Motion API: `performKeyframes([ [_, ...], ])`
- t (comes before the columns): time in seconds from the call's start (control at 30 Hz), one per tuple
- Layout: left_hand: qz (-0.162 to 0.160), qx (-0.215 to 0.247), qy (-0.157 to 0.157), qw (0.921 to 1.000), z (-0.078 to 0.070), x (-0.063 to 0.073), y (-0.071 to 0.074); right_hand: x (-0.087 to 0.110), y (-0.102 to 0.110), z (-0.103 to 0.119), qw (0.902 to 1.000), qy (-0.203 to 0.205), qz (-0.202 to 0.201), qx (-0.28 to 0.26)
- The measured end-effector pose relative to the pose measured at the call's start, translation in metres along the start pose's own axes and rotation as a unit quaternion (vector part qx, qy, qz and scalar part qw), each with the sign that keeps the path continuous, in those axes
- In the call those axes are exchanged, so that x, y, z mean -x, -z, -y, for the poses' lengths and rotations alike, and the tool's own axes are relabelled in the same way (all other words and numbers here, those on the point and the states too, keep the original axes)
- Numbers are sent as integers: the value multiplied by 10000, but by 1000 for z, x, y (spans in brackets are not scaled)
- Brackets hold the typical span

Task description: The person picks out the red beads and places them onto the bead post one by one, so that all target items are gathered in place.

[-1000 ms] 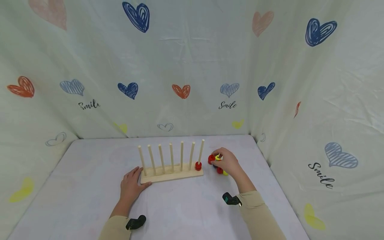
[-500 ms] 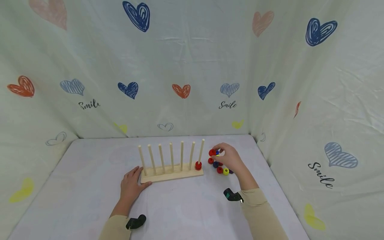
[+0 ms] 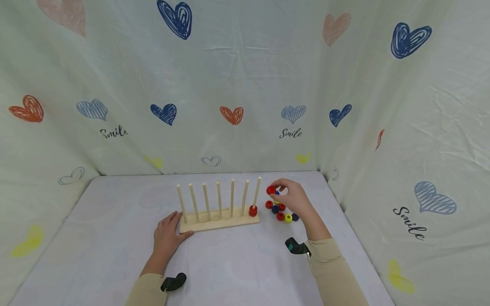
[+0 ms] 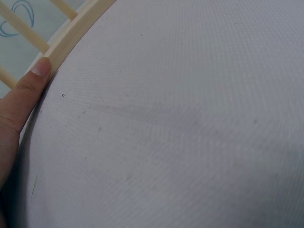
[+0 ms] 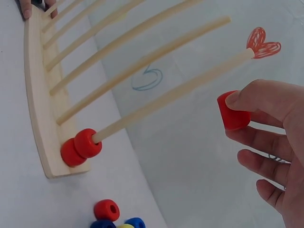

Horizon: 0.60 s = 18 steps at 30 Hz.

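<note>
My right hand pinches a red bead between thumb and fingers, raised beside the top of the rightmost peg. A wooden peg rack with a row of upright pegs stands mid-table. Two red beads are stacked at the bottom of its rightmost peg; the other pegs are bare. At the rack's left end, my left hand holds the base, thumb along the front edge and fingers around the end.
Right of the rack lies a loose group of several red, blue and yellow beads, partly under my right hand. A cloth with printed hearts hangs behind and beside the white-covered table.
My right hand has lifted the red bead up and away from the loose beads, uncovering more of them. The left hand and the rack have stayed in place.
</note>
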State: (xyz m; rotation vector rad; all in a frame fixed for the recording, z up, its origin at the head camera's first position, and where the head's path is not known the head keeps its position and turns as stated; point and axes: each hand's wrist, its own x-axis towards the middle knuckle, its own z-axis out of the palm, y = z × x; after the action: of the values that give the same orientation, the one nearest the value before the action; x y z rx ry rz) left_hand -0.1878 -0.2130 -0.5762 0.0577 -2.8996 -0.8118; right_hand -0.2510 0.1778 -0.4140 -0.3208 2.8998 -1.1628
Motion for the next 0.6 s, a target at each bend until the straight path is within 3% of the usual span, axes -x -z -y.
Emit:
performKeyframes([
  [0.6, 4, -63, 2, 10000, 0, -1, 0, -4, 9, 18, 9993, 359, -136, 39],
])
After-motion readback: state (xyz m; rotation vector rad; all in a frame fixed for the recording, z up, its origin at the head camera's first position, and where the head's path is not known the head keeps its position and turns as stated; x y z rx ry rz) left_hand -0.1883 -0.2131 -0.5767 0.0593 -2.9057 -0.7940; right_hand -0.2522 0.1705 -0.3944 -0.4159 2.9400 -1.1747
